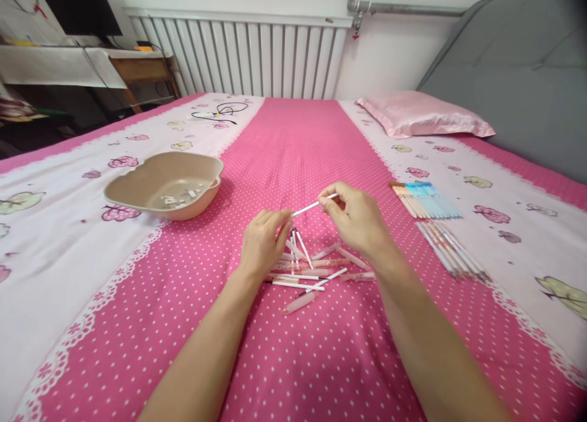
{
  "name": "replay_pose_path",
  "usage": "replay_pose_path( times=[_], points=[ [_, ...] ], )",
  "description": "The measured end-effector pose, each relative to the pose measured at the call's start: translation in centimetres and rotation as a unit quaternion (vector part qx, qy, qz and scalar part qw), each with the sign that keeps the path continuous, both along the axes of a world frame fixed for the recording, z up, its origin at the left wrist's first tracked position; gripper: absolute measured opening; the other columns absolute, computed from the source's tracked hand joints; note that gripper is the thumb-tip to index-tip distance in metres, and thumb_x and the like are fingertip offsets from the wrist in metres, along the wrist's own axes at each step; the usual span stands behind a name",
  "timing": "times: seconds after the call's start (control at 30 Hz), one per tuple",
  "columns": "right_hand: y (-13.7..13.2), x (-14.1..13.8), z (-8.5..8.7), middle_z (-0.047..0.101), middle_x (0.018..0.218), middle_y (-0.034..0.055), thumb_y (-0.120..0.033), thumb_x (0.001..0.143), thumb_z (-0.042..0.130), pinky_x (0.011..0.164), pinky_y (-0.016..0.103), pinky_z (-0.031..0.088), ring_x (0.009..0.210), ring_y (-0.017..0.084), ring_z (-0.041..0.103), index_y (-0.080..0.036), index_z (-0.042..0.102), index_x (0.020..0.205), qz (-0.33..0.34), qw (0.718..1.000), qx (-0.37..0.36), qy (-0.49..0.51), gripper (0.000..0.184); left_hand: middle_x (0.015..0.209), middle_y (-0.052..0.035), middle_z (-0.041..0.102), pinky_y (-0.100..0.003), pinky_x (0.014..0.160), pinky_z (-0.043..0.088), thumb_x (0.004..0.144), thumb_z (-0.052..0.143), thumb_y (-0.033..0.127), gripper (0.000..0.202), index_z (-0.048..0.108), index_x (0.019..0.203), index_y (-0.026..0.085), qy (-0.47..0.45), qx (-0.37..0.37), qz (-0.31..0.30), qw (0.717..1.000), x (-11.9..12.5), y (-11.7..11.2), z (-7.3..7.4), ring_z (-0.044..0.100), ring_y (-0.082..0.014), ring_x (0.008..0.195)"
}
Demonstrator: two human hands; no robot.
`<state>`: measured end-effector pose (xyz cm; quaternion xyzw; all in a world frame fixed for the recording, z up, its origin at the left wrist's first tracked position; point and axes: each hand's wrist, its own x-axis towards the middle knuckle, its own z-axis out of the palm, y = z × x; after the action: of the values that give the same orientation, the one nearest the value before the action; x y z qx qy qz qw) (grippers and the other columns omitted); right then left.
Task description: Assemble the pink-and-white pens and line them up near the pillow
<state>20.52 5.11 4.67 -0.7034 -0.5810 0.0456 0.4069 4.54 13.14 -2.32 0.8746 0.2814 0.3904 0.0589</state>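
Note:
A thin white pen refill spans the gap between my two hands, slanting up to the right. My left hand pinches its lower end, and the fingertips of my right hand close on its upper end. Beneath them, on the pink dotted bedspread, lies a loose pile of pink pen barrels and several white refills with dark tips. My left hand covers part of the pile.
To the left stands a beige basin with small white bits inside. At right lie a row of blue and peach pens and a row of clear pens. Farther back are a black cable and a pink pillow.

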Motion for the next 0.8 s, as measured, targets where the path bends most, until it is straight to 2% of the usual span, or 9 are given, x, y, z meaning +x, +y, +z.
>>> replay_pose_path(
  times=[0.1, 0.17, 0.23, 0.3, 0.4, 0.53, 0.67, 0.73, 0.8],
  points=[
    [0.2, -0.6, -0.3, 0.069, 0.081, 0.004, -0.024, 0.086, 0.045, 0.068, 0.03, 0.044, 0.076, 0.018, 0.063, -0.019, 0.064, 0.089, 0.016, 1.0, -0.01, -0.019, 0.019, 0.085, -0.0047, 0.067, -0.028, 0.071, 0.045, 0.088, 0.046, 0.027, 0.022, 0.06, 0.101, 0.017, -0.007, -0.004, -0.022, 1.0, 0.1, -0.2, 0.0, 0.058, -0.016, 0.077],
    [0.3, -1.2, -0.6, 0.069, 0.097, 0.0068, -0.022, 0.088, 0.04, 0.078, 0.034, 0.046, 0.09, 0.021, 0.063, -0.019, 0.062, 0.101, 0.045, 0.998, -0.019, -0.029, 0.026, 0.086, -0.0046, 0.067, -0.028, 0.072, 0.045, 0.088, 0.047, 0.027, 0.023, 0.06, 0.103, 0.017, -0.019, -0.008, -0.031, 0.999, 0.2, -0.3, 0.0, 0.058, -0.0156, 0.078],
    [0.3, -1.8, -1.0, 0.063, 0.116, 0.0093, -0.02, 0.089, 0.036, 0.089, 0.039, 0.044, 0.106, 0.022, 0.058, -0.019, 0.052, 0.122, 0.088, 0.996, -0.029, -0.019, 0.036, 0.087, -0.0048, 0.067, -0.028, 0.072, 0.045, 0.088, 0.047, 0.027, 0.023, 0.059, 0.104, 0.017, -0.027, -0.01, -0.032, 0.999, 0.2, -0.3, -0.1, 0.058, -0.0154, 0.078],
    [0.3, -2.3, -1.3, 0.054, 0.129, 0.0108, -0.018, 0.088, 0.035, 0.096, 0.042, 0.041, 0.117, 0.023, 0.052, -0.019, 0.034, 0.137, 0.126, 0.991, -0.036, 0.003, 0.049, 0.086, -0.005, 0.067, -0.028, 0.071, 0.045, 0.088, 0.047, 0.027, 0.022, 0.059, 0.103, 0.016, -0.034, -0.011, -0.028, 0.999, 0.2, -0.3, 0.0, 0.058, -0.0153, 0.077],
    [0.3, -2.7, -1.5, 0.047, 0.136, 0.0114, -0.015, 0.087, 0.036, 0.1, 0.046, 0.038, 0.12, 0.023, 0.049, -0.022, 0.018, 0.144, 0.146, 0.988, -0.041, 0.03, 0.06, 0.084, -0.0052, 0.067, -0.028, 0.07, 0.045, 0.088, 0.047, 0.028, 0.022, 0.06, 0.1, 0.015, -0.044, -0.01, -0.029, 0.999, 0.2, -0.2, 0.1, 0.058, -0.0153, 0.076],
    [0.2, -2.7, -1.2, 0.05, 0.133, 0.0103, -0.013, 0.086, 0.036, 0.098, 0.046, 0.04, 0.114, 0.021, 0.055, -0.026, 0.012, 0.145, 0.156, 0.985, -0.037, 0.056, 0.065, 0.083, -0.0052, 0.067, -0.027, 0.069, 0.045, 0.087, 0.047, 0.028, 0.023, 0.06, 0.1, 0.015, -0.044, -0.006, -0.033, 0.998, 0.2, -0.3, 0.2, 0.058, -0.0151, 0.075],
    [0.1, -1.9, -0.7, 0.055, 0.127, 0.0099, -0.012, 0.084, 0.041, 0.091, 0.042, 0.046, 0.101, 0.02, 0.062, -0.026, 0.016, 0.144, 0.107, 0.992, -0.019, 0.063, 0.066, 0.084, -0.0052, 0.067, -0.027, 0.072, 0.045, 0.087, 0.048, 0.028, 0.022, 0.061, 0.099, 0.015, -0.073, -0.033, 0.008, 0.997, 0.2, -0.4, 0.4, 0.059, -0.0146, 0.075],
    [0.1, -1.1, -0.6, 0.061, 0.119, 0.0095, -0.011, 0.082, 0.045, 0.09, 0.04, 0.047, 0.097, 0.02, 0.063, -0.022, 0.031, 0.139, 0.071, 0.997, -0.024, 0.035, 0.059, 0.083, -0.0054, 0.067, -0.027, 0.072, 0.045, 0.086, 0.048, 0.028, 0.023, 0.062, 0.098, 0.015, -0.091, -0.061, 0.041, 0.993, 0.2, -0.4, 0.6, 0.059, -0.0147, 0.074],
    [0.1, -0.2, -0.6, 0.066, 0.108, 0.0078, -0.01, 0.08, 0.048, 0.089, 0.038, 0.048, 0.095, 0.02, 0.063, -0.018, 0.05, 0.125, 0.056, 0.997, -0.051, -0.002, 0.046, 0.081, -0.0048, 0.067, -0.028, 0.071, 0.045, 0.084, 0.049, 0.028, 0.022, 0.063, 0.096, 0.015, -0.109, -0.094, 0.07, 0.987, 0.1, -0.4, 0.7, 0.059, -0.0148, 0.073]
  ],
)
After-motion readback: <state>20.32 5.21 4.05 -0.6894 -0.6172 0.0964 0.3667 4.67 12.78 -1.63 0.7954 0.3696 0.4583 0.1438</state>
